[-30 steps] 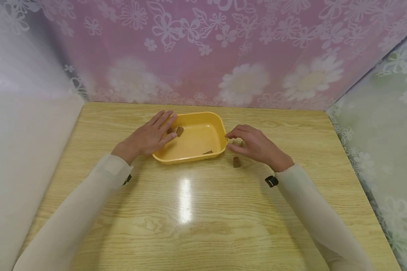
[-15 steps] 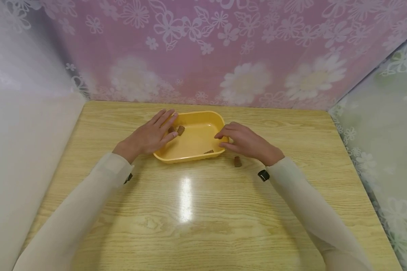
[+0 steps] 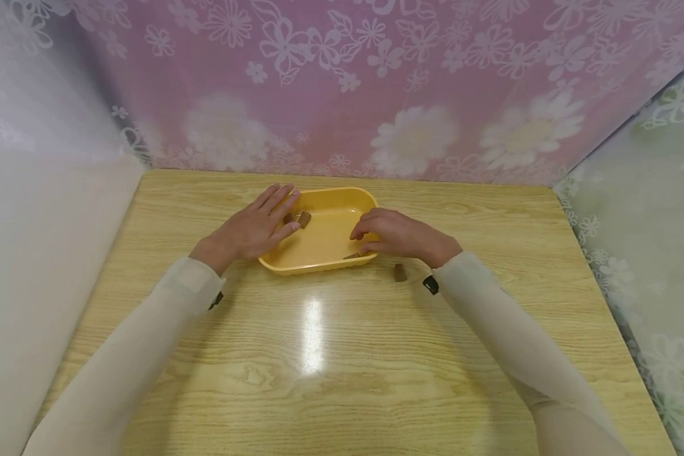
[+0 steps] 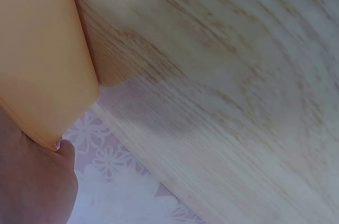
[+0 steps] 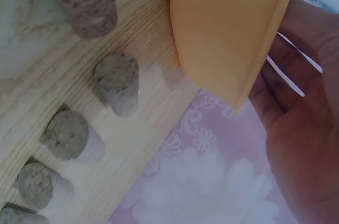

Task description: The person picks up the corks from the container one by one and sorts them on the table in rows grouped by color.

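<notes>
A yellow plastic tray (image 3: 326,239) stands on the table with a few brown tapered corks inside. Two of them, one cork (image 3: 304,220) in plain sight and one partly covered, lie by my left hand (image 3: 246,232). That hand rests over the tray's left end, fingers straight, thumb over the inside. My right hand (image 3: 405,235) reaches over the right rim, its bent fingers and thumb apart, with no object visible between them. Just below its thumb a cork (image 3: 351,256) lies against the tray's near wall. The right wrist view shows the right hand's fingers (image 5: 275,99) beyond the tray rim.
Outside the tray, a cork (image 3: 399,272) stands on the wooden table (image 3: 342,354) near its right end. Several corks (image 5: 67,135) stand in a row in the right wrist view. A flowered pink curtain (image 3: 319,126) hangs behind the table, with pale walls at both sides.
My right hand has moved left, from beside the tray's right end to over its rim and into it. The left hand, tray and corks look unmoved.
</notes>
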Available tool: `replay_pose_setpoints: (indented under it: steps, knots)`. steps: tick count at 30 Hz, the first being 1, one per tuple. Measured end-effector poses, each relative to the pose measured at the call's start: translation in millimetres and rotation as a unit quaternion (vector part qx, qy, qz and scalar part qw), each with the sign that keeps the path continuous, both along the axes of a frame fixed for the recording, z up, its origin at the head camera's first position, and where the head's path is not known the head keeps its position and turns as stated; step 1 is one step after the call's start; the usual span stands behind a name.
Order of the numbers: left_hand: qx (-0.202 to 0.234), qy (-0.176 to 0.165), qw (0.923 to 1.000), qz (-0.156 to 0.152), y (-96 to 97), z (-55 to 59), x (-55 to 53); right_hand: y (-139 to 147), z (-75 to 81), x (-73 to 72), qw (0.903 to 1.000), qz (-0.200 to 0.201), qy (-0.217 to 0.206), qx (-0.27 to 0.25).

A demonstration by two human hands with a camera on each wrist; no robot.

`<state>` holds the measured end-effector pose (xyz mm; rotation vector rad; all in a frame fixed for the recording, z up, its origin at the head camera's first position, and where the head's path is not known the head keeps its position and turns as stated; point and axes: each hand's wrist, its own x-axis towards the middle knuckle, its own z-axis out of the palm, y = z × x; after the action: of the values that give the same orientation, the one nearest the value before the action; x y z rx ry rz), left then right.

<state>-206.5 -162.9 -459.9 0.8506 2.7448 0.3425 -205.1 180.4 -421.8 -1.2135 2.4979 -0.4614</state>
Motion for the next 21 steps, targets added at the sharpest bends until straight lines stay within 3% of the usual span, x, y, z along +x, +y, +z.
replay_pose_setpoints:
  steps: [5, 13, 21]
  knots:
    - [-0.002, 0.000, 1.0000, 0.000, -0.3, 0.3, -0.2, -8, -0.2, -1.8, 0.9991, 0.008, -0.038, 0.015]
    - [-0.003, -0.009, 1.0000, 0.002, 0.4, 0.2, 0.1, -24, -4.1, -7.4, 0.9963, 0.028, -0.064, 0.051]
    - [-0.009, -0.001, 1.0000, 0.002, -0.3, -0.3, -0.6, -29, -6.2, -9.9, 0.9939, 0.021, -0.087, 0.065]
